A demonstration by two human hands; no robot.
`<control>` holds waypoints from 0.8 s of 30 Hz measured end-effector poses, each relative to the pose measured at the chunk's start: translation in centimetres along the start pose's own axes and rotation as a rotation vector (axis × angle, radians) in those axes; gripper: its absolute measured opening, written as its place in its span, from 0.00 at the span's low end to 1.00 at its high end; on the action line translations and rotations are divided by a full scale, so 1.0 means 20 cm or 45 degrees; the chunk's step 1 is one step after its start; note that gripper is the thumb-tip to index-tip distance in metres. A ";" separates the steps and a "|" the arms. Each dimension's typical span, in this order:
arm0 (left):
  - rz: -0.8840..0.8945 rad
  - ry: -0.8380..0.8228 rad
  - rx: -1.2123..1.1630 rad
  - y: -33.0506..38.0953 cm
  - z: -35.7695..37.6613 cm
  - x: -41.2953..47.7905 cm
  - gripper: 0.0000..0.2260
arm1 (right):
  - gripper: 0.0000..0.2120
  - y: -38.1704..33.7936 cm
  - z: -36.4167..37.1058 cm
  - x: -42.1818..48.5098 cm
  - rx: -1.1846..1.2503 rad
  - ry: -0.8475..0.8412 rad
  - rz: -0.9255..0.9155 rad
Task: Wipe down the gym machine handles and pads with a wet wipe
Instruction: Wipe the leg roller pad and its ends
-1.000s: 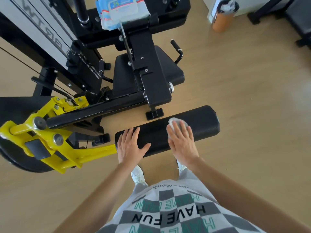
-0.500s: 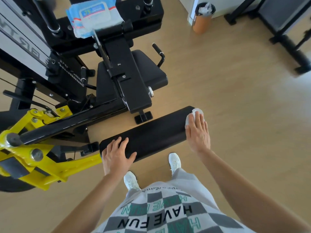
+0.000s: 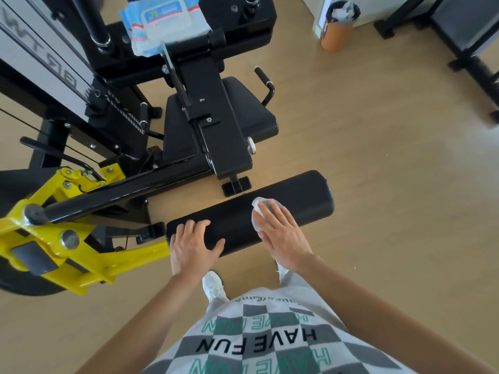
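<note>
A long black roller pad (image 3: pixel 297 197) of the gym machine lies across the lower middle of the head view. My right hand (image 3: pixel 283 236) lies flat on its middle, pressing a crumpled white wet wipe (image 3: pixel 259 209) against the pad. My left hand (image 3: pixel 193 245) rests on the pad's left end, fingers spread over the top. Behind the pad are the black seat pad (image 3: pixel 259 114) and two black handles, one on its right (image 3: pixel 266 85) and one on its left (image 3: pixel 144 116).
A blue pack of wipes (image 3: pixel 164 21) sits on the machine's top frame. A yellow lever arm (image 3: pixel 67 238) juts out at the left. An orange bin (image 3: pixel 339 25) with used wipes stands at the back right, beside another black bench frame (image 3: pixel 464 41). Wood floor (image 3: pixel 391 157) lies to the right.
My right hand slid the wipe from the pad's middle out to its right end, then back toward the middle. My left hand stayed on the left end.
</note>
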State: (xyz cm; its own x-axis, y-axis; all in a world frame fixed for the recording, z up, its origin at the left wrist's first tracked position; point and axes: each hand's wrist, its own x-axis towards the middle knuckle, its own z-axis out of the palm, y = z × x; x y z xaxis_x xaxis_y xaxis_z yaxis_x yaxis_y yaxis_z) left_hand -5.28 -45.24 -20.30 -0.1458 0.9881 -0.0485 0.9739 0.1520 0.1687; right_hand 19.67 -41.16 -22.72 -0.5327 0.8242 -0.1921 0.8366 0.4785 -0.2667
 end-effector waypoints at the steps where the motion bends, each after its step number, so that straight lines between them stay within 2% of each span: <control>1: -0.003 -0.017 0.005 0.00 0.00 0.01 0.27 | 0.26 0.04 -0.01 -0.01 -0.009 -0.001 -0.018; 9: -0.071 -0.075 -0.008 -0.07 0.00 0.05 0.41 | 0.25 0.50 -0.15 0.01 0.085 0.093 0.494; 13: -0.101 -0.163 0.048 -0.08 0.00 0.07 0.48 | 0.25 0.50 -0.18 0.09 0.069 0.087 0.631; 15: -0.110 -0.189 0.046 -0.09 0.00 0.07 0.50 | 0.26 0.42 -0.16 0.13 0.071 0.079 0.584; 19: -0.102 -0.244 0.061 -0.08 0.02 0.05 0.47 | 0.30 0.19 -0.12 0.14 0.042 0.014 0.345; 24: -0.099 -0.201 0.099 -0.06 0.02 0.00 0.45 | 0.29 0.02 -0.03 0.06 0.006 -0.044 0.158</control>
State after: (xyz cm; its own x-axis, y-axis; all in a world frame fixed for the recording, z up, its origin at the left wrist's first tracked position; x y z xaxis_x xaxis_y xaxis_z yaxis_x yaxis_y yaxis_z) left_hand -6.36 -45.48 -20.90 -0.1980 0.9567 -0.2131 0.9721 0.2195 0.0822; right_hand 19.41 -39.80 -22.45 -0.4294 0.8660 -0.2564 0.8958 0.3722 -0.2430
